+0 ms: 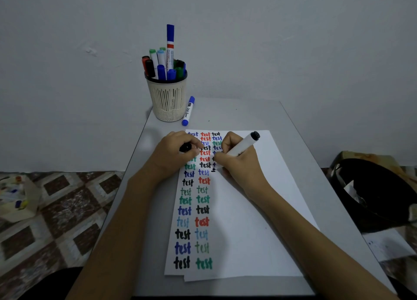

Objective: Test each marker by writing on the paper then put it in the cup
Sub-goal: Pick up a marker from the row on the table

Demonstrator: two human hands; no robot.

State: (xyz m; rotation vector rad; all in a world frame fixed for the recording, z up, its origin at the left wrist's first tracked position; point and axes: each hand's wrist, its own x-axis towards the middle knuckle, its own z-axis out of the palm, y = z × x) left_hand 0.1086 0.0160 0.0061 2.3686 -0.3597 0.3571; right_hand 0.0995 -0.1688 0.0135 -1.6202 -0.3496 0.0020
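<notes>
Forearms forward, left hand [177, 154] curled round a black cap [185, 147], right hand [235, 163] in pen grip on marker [243, 144]

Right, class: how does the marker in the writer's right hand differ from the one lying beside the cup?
The held marker has a black end; the lying marker has blue ends. The held marker is tilted, tip at the paper, gripped by the right hand; the lying marker rests flat on the table, untouched. Both have white barrels.

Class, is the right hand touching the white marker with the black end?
Touching. The head view shows the right hand with fingers curled round the white marker, its tip down at the paper.
</notes>
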